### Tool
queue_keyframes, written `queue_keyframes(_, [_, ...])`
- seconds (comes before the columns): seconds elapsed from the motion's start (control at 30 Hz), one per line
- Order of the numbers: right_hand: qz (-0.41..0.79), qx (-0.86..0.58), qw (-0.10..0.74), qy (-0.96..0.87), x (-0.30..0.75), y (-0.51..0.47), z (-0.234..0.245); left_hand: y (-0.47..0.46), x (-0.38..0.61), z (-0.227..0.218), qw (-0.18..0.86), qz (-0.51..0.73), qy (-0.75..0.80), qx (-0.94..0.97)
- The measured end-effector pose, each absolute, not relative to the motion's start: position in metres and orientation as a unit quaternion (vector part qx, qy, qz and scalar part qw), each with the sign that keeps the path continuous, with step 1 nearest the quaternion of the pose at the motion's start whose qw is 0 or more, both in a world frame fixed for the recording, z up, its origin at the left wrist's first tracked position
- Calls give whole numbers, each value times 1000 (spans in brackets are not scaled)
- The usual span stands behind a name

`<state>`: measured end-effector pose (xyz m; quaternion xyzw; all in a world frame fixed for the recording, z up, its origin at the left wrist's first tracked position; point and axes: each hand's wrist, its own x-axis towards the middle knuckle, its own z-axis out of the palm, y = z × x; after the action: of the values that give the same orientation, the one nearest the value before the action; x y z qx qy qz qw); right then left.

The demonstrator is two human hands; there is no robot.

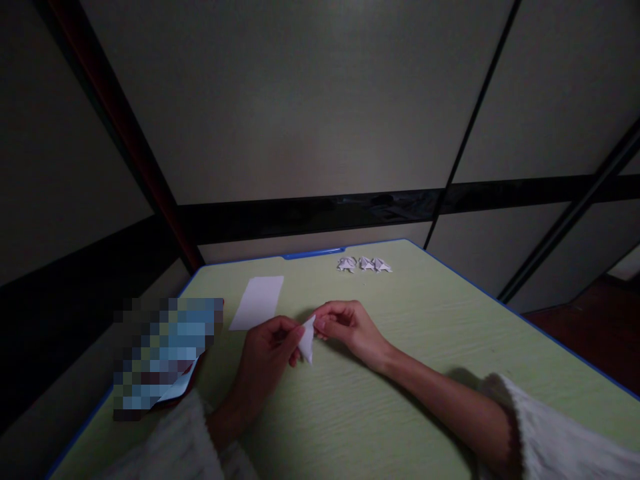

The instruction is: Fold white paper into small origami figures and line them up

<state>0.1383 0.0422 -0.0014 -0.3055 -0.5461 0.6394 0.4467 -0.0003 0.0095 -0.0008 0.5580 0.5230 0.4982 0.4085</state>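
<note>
My left hand (pixel 267 353) and my right hand (pixel 347 327) meet above the middle of the light green table (pixel 400 400). Between them they pinch a small folded piece of white paper (pixel 307 341), which hangs point down just over the tabletop. Both hands have their fingers closed on its upper edge. White fuzzy sleeves cover both forearms at the bottom of the view.
A flat white sheet of paper (pixel 257 302) lies to the left of my hands. Three small folded white paper figures (pixel 364 265) sit in a row near the far edge. A blurred blue object (pixel 165 353) rests at the table's left edge. Walls stand close behind.
</note>
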Motion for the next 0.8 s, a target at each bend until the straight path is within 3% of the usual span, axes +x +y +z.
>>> queue_keyframes(0.33, [580, -346, 515, -528, 134, 40, -4, 12, 4, -4, 445, 539, 496, 516])
queue_keyframes(0.43, [576, -332, 526, -531, 134, 38, -3, 14, 4, -4, 474, 498, 502, 524])
queue_keyframes(0.8, [539, -303, 536, -575, 130, 37, -8, 11, 0, 2, 394, 480, 551, 557])
